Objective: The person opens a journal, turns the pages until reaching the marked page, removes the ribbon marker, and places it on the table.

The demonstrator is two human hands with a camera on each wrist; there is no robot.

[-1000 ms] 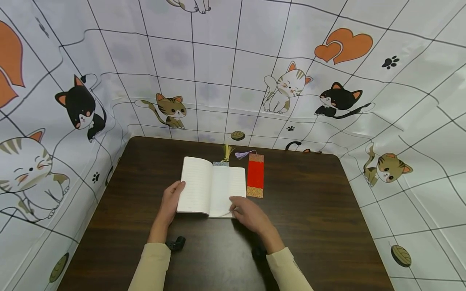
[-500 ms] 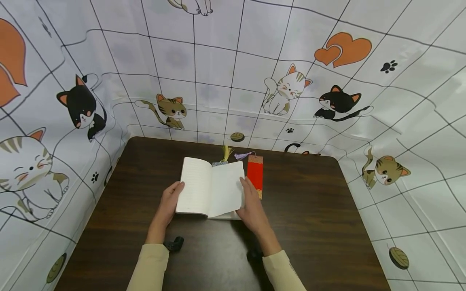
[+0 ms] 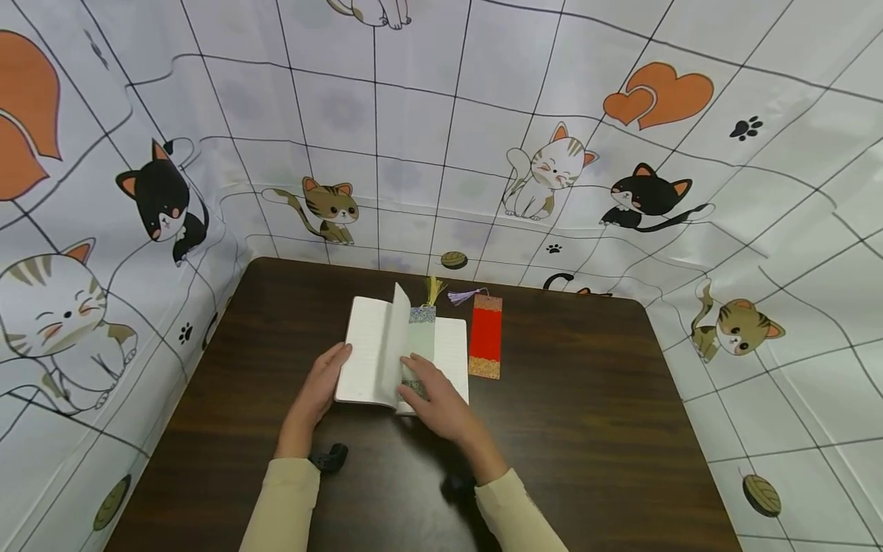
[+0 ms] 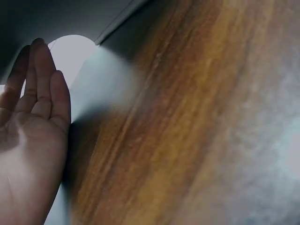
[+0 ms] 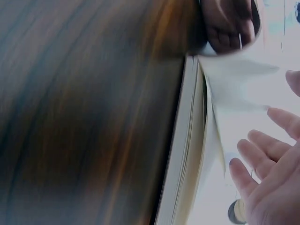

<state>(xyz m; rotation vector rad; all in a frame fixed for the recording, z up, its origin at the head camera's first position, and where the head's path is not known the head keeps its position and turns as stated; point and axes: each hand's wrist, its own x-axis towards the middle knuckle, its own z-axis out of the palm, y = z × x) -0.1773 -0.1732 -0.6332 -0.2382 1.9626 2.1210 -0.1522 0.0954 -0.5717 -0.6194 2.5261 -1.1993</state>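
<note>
White notebook (image 3: 451, 345) open on the table (image 3: 586, 429), left edge pinched by the left hand (image 3: 323, 379); right hand (image 3: 438, 402) with fingers extended beside the raised page (image 3: 395, 337), contact unclear; too brisk a sweep could crease that page or drag the enclosed bookmark (image 3: 423, 337) askew.

"What's the table (image 3: 607, 429) there, wood?"
"Looks it: dark grain, smooth, with a soft sheen where the light lands."
"And the notebook (image 3: 452, 353)?"
"Paper pages, smooth and matt. The grey-green bookmark (image 3: 422, 337) could be card or cloth, I can't say, but its ends look speckled."
"The red bookmark (image 3: 486, 336) has a flat, matt middle and grainy, glittery ends."
"The yellow tassel (image 3: 433, 289) and lilac tassel (image 3: 464, 296) look like fine thread."
"That cat-print sheet (image 3: 407, 107)?"
"Smooth, rippled, faintly shiny. The left sleeve (image 3: 283, 494) and right sleeve (image 3: 517, 510) are matt cloth."
</note>
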